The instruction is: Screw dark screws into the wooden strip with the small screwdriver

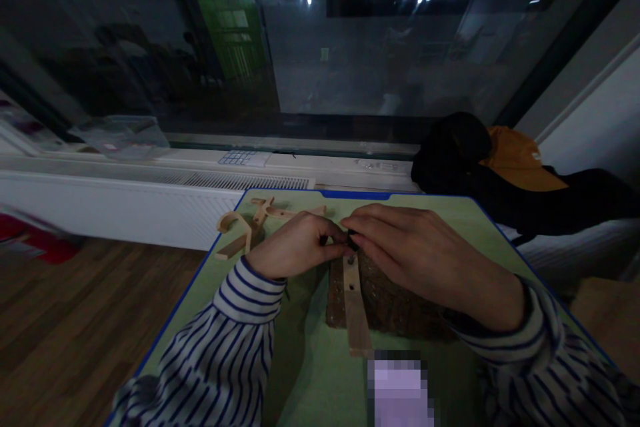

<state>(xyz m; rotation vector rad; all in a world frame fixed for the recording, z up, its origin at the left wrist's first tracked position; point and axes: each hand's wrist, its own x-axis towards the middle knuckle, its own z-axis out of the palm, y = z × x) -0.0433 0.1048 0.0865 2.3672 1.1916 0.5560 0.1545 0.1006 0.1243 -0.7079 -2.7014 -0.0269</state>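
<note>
My left hand and my right hand meet over the table, fingertips pinched around a small black piece whose kind I cannot make out. Just below their fingers lies a flat wooden strip with dark holes near its far end. It rests on a rough brown block, its near end sticking out past the block's edge. Part of the block is hidden under my right hand. Beyond my left wrist are light wooden pieces, one curved like a hook.
The green tabletop has a blue rim. A pixelated pale purple patch covers something at the near edge. Behind are a white radiator, a clear plastic box on the sill, and an orange cap on black fabric at right.
</note>
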